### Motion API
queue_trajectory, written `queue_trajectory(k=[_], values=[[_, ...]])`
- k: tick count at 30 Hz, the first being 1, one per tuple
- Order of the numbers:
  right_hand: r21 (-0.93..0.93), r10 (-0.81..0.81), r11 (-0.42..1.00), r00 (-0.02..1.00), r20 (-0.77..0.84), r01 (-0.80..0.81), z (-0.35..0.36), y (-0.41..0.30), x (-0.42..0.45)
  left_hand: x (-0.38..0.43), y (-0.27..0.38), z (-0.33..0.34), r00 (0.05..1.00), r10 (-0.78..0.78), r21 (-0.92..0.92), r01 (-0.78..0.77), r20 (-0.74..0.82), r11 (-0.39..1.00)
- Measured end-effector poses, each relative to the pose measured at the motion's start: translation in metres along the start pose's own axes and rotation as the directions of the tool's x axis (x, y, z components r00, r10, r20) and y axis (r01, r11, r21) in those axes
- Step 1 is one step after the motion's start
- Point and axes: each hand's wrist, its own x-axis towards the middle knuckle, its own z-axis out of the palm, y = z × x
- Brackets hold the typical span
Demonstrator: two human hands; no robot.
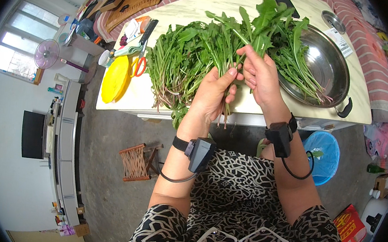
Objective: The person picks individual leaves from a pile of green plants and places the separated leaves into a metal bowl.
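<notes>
My left hand [218, 85] grips a bunch of leafy greens [218, 43] around its stems, whose reddish ends hang below the fist. Just to the right, my right hand [262, 75] pinches a few broad-leaved greens [266, 23] between thumb and fingers, leaves pointing away from me. A large heap of the same greens [175, 57] lies on the marble-patterned table [247, 106], left of my hands. More greens [297, 64] rest in a wide stainless-steel pan [334, 64] on the right, their stems across its inside.
Orange-handled scissors [139, 67], a black-handled knife [148, 32] and a yellow plate [115, 79] sit at the table's left. A phone [286, 5] and pan lid [333, 22] lie far right. Below stand a blue-lined bin [322, 160] and a folding stool [138, 164].
</notes>
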Motion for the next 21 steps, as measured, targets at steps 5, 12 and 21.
queue_trajectory(k=[5,12,21], values=[[0.104,-0.102,0.988,0.989,-0.108,0.113,0.002,0.001,0.002,-0.002,0.005,0.003,0.999,-0.018,-0.075,0.016,-0.027,0.997],[0.341,-0.164,0.920,0.980,-0.114,0.194,-0.010,0.001,0.008,0.001,0.007,-0.002,1.000,-0.028,-0.152,0.029,0.011,0.988],[0.132,-0.085,0.989,0.992,0.095,0.072,0.003,-0.002,0.001,0.003,0.003,-0.001,1.000,0.002,-0.163,0.000,0.012,0.987]])
